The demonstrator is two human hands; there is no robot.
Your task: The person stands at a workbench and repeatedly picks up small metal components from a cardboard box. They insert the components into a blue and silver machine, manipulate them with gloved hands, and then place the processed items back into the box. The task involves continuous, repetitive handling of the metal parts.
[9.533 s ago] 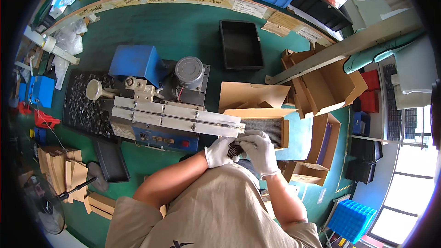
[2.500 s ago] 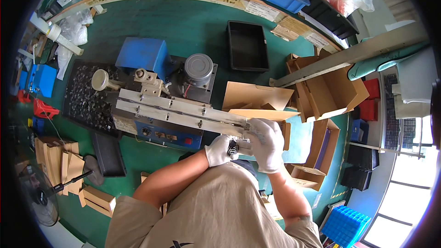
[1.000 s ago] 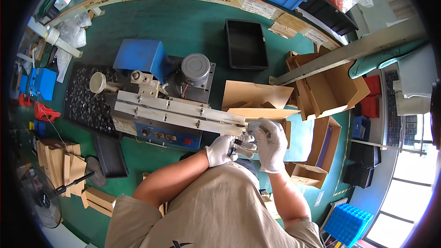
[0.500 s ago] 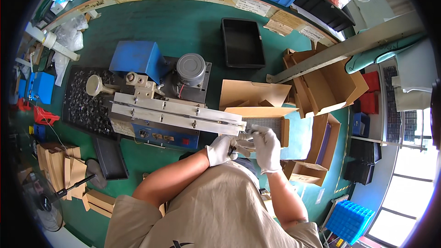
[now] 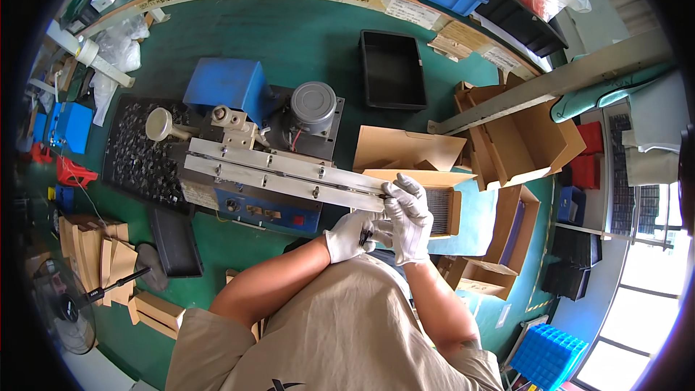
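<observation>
A long pale metal rail (image 5: 286,177) with a slot down its middle slants across a bench machine with a blue housing (image 5: 228,90) and a grey round motor (image 5: 313,105). At the rail's right end is my gloved right hand (image 5: 410,221), its fingertips closed together at the slot; whatever they pinch is too small to make out. Just below that end, my gloved left hand (image 5: 352,237) is closed around a few small dark parts (image 5: 365,235). Many similar small dark pieces (image 5: 141,159) lie in a flat black tray at the machine's left.
Right of my hands stands an open cardboard box (image 5: 447,224) with rows of grey items. More open cartons (image 5: 517,232) sit farther right, near a slanting metal post (image 5: 536,94). An empty-looking black tray (image 5: 393,69) lies behind. A fan (image 5: 69,308) stands lower left.
My right hand has moved up and slightly left, from beside my left hand to the rail's end. My left hand stays below the rail. The whole view has shifted slightly.
</observation>
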